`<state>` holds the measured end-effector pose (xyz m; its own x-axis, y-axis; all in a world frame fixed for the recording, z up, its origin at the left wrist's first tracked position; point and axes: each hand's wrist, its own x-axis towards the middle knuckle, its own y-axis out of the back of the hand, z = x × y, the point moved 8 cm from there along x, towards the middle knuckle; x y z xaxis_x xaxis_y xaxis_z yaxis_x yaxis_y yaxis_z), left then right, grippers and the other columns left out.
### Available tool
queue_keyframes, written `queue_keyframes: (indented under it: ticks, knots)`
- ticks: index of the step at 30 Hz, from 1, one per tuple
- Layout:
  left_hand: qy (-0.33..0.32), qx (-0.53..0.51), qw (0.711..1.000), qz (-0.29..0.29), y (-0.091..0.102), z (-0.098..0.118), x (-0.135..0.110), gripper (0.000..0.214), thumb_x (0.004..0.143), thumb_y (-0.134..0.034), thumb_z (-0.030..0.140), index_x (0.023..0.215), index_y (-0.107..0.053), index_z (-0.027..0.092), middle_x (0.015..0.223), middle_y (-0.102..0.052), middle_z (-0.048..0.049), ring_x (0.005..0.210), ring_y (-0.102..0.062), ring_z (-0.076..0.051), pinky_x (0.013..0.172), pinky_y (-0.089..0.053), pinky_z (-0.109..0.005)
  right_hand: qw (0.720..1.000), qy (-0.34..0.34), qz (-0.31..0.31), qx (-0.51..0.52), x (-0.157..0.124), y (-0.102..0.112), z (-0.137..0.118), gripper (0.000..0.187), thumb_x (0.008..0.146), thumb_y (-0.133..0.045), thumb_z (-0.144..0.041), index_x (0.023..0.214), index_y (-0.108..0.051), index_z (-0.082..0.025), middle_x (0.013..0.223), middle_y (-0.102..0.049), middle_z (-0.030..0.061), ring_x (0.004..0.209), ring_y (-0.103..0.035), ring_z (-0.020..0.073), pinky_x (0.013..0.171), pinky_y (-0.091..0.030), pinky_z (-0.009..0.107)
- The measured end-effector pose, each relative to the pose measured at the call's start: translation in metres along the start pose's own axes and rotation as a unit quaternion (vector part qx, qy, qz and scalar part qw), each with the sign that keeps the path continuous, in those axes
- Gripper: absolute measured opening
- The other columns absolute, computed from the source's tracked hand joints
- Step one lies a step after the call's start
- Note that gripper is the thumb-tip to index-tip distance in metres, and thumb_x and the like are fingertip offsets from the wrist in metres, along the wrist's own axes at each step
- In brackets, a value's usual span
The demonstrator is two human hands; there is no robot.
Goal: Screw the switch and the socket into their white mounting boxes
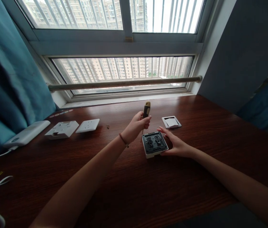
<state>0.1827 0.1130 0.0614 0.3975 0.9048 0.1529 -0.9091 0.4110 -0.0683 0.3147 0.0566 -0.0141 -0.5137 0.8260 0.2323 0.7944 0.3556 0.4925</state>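
Note:
My left hand (136, 126) is closed around the dark and tan handle of a screwdriver (146, 110), which stands nearly upright. Its thin shaft points down beside the left edge of a wall switch (155, 144) with a dark inner face and a white box under it. My right hand (178, 145) grips that switch from the right, thumb at the near corner and fingers at the far side. Just beyond the right hand lies a white switch cover (171, 122). Where the screwdriver tip ends is hard to make out.
To the left lie two small screws (107, 126), a white socket panel (88, 125) and a white mounting box (62, 129). A long white device (28, 133) with a cable sits by the blue curtain (10, 69). The window (124, 71) borders the table's far edge.

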Motion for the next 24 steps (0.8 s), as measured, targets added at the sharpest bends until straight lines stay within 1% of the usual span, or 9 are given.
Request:
queue_keyframes:
  ticks: [2, 3, 5, 7, 11, 15, 24]
  knots:
    - [-0.011, -0.127, 0.992, -0.012, -0.01, 0.006, -0.004, 0.024, 0.068, -0.067, 0.028, 0.074, -0.048, 0.015, 0.066, -0.051, 0.0024, 0.063, -0.053, -0.009, 0.061, -0.045, -0.023, 0.999, -0.004, -0.002, 0.033, 0.0, -0.002, 0.001, 0.1, 0.061, -0.076, -0.03, 0.14, -0.015, -0.026, 0.143, -0.027, 0.0117, 0.129, -0.032, 0.0261, 0.105, -0.028, 0.043]
    - [-0.018, -0.163, 0.986, -0.017, -0.015, 0.008, -0.006, 0.024, 0.066, -0.068, 0.026, 0.074, -0.049, 0.014, 0.071, -0.054, 0.0008, 0.071, -0.057, -0.011, 0.068, -0.047, -0.026, 0.999, -0.005, 0.001, 0.041, 0.0, -0.002, 0.002, 0.099, 0.06, -0.076, -0.03, 0.14, -0.016, -0.026, 0.142, -0.028, 0.0115, 0.128, -0.033, 0.0264, 0.105, -0.029, 0.043]
    - [-0.026, -0.191, 0.981, -0.021, -0.02, 0.008, -0.009, 0.025, 0.064, -0.071, 0.022, 0.076, -0.051, 0.014, 0.077, -0.057, -0.0009, 0.082, -0.06, -0.015, 0.08, -0.048, -0.033, 0.999, -0.002, 0.007, 0.043, 0.001, -0.002, 0.002, 0.097, 0.06, -0.076, -0.03, 0.139, -0.019, -0.026, 0.141, -0.03, 0.011, 0.128, -0.034, 0.0267, 0.105, -0.029, 0.044]
    - [-0.021, -0.183, 0.983, -0.023, -0.022, 0.004, -0.01, 0.026, 0.064, -0.072, 0.022, 0.078, -0.052, 0.013, 0.077, -0.06, -0.0013, 0.082, -0.061, -0.015, 0.082, -0.048, -0.035, 1.0, 0.009, 0.012, 0.027, 0.002, 0.0, 0.0, 0.095, 0.059, -0.077, -0.031, 0.138, -0.023, -0.025, 0.14, -0.032, 0.0106, 0.128, -0.033, 0.0265, 0.105, -0.028, 0.043]
    - [-0.007, -0.14, 0.99, -0.025, -0.02, -0.002, -0.01, 0.029, 0.065, -0.072, 0.025, 0.08, -0.051, 0.013, 0.074, -0.06, -0.0004, 0.074, -0.062, -0.013, 0.075, -0.05, -0.032, 0.999, 0.025, 0.005, -0.04, 0.004, 0.003, -0.005, 0.09, 0.058, -0.077, -0.034, 0.135, -0.033, -0.023, 0.138, -0.033, 0.0103, 0.128, -0.031, 0.0269, 0.106, -0.028, 0.041]
    - [-0.003, -0.108, 0.994, -0.034, -0.02, 0.0, -0.01, 0.029, 0.066, -0.071, 0.027, 0.08, -0.05, 0.013, 0.073, -0.06, -0.0006, 0.074, -0.062, -0.013, 0.073, -0.049, -0.029, 0.998, 0.023, 0.006, -0.058, 0.005, 0.005, -0.008, 0.09, 0.057, -0.077, -0.036, 0.135, -0.034, -0.023, 0.137, -0.035, 0.0101, 0.127, -0.034, 0.0267, 0.105, -0.029, 0.041]
    - [-0.019, -0.096, 0.994, -0.041, -0.023, 0.004, -0.012, 0.027, 0.069, -0.069, 0.026, 0.081, -0.048, 0.013, 0.075, -0.06, -0.0013, 0.076, -0.061, -0.013, 0.075, -0.049, -0.03, 0.997, 0.03, 0.009, -0.076, 0.005, 0.005, -0.009, 0.089, 0.057, -0.076, -0.038, 0.134, -0.036, -0.022, 0.137, -0.037, 0.0105, 0.127, -0.034, 0.0272, 0.105, -0.029, 0.041]
